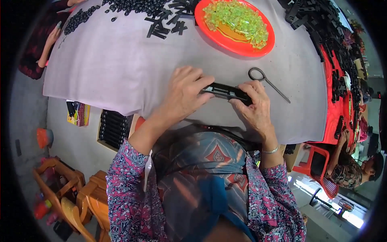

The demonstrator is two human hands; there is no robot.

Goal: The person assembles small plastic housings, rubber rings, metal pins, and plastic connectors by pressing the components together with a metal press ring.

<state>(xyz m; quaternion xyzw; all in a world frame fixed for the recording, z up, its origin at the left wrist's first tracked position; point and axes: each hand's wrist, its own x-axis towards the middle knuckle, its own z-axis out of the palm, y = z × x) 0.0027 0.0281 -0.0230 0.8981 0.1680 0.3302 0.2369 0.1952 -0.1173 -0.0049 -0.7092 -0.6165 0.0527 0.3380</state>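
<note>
Between my two hands, above the near part of the cloth, is a long black plastic spirit level body (222,90) with slots along it and something light inside. My left hand (184,90) pinches its left end between thumb and fingers. Around the right end, the thumb and fingers of my right hand (256,105) are closed. Just beyond my right hand lies a dark metal rod with a looped end (277,90). Farther off, a red-orange plate (202,25) carries many small clear yellow-green vials (238,23).
Grey cloth (105,60) covers the table. Black flat strips (159,29) and small round black pieces (135,5) are heaped at the far side. Another person's hand (52,37) is at far left. Black parts (336,86) lie on red cloth at right, near another seated person (347,171).
</note>
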